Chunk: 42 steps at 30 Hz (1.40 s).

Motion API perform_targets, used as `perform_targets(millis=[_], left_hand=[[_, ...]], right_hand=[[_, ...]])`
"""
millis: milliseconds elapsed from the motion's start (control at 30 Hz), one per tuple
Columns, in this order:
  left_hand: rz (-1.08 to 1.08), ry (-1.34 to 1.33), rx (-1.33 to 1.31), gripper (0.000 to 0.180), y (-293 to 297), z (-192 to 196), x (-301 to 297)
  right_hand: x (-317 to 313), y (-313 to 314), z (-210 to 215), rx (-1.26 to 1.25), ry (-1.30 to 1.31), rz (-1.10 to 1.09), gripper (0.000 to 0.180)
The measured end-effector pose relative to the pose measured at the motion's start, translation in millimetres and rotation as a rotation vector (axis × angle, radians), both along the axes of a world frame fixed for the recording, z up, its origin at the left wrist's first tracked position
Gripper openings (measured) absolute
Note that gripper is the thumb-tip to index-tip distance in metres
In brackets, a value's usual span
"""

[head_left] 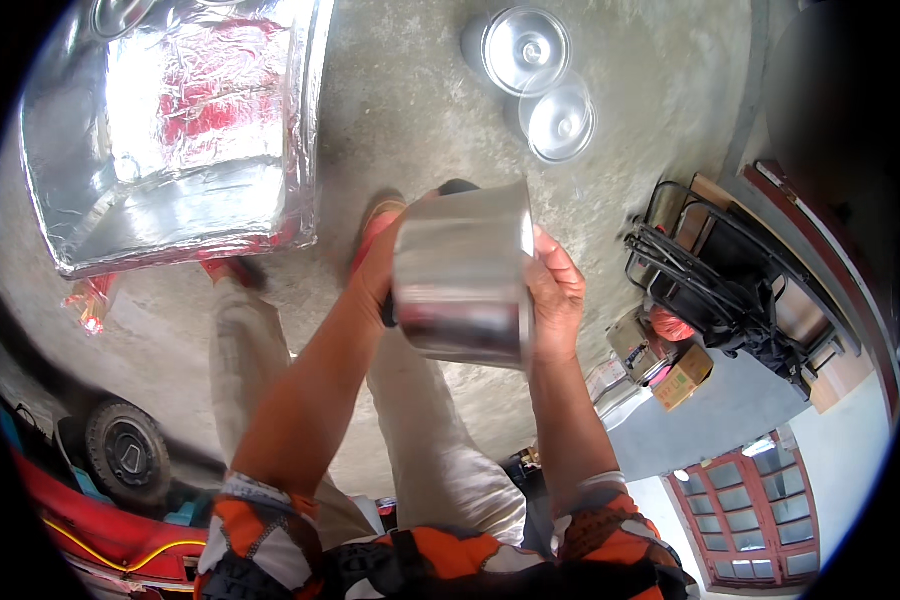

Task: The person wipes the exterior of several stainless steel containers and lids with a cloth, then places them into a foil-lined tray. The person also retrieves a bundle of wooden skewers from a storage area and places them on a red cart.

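Note:
A shiny steel pot (460, 270), turned on its side, is held between both of my hands in front of my legs. My left hand (378, 262) grips its left end near a black handle (458, 186); most of those fingers are hidden behind the pot. At the opposite end, my right hand (557, 295) is closed on the rim, thumb on the near side and fingers curled around. The inside of the pot does not show.
A foil-covered table (210, 215) stands at the upper left. Two round, clear-topped lids or vessels (560, 125) sit on the concrete floor ahead. Folded black chairs (710, 290) and a cardboard box (684, 378) are at right. A red vehicle (80, 520) with a wheel (128, 452) is lower left.

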<state>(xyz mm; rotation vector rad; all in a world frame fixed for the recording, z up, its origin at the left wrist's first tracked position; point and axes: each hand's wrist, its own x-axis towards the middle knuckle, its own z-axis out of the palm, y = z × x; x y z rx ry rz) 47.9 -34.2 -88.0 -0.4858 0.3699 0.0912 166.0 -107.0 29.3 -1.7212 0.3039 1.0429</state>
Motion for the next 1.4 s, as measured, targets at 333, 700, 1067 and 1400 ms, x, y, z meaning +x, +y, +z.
perform_targets(millis=[333,700,1067,1400], left_hand=[[0.322,0.402,0.034,0.040,-11,78,-8],[0.018,0.797,0.464,0.041,45,130,-29],[-0.185,0.376,0.388,0.037,116,70,-9],[0.098,0.442,0.655,0.033,51,83,-42]], right_hand=[[-6,26,-16,-0.014,-0.675,0.339,0.031],[-13,37,3,0.056,-0.640,0.184,0.035],[-9,49,30,0.040,-0.407,0.295,0.034],[-7,47,18,0.038,-0.376,0.075,0.036]])
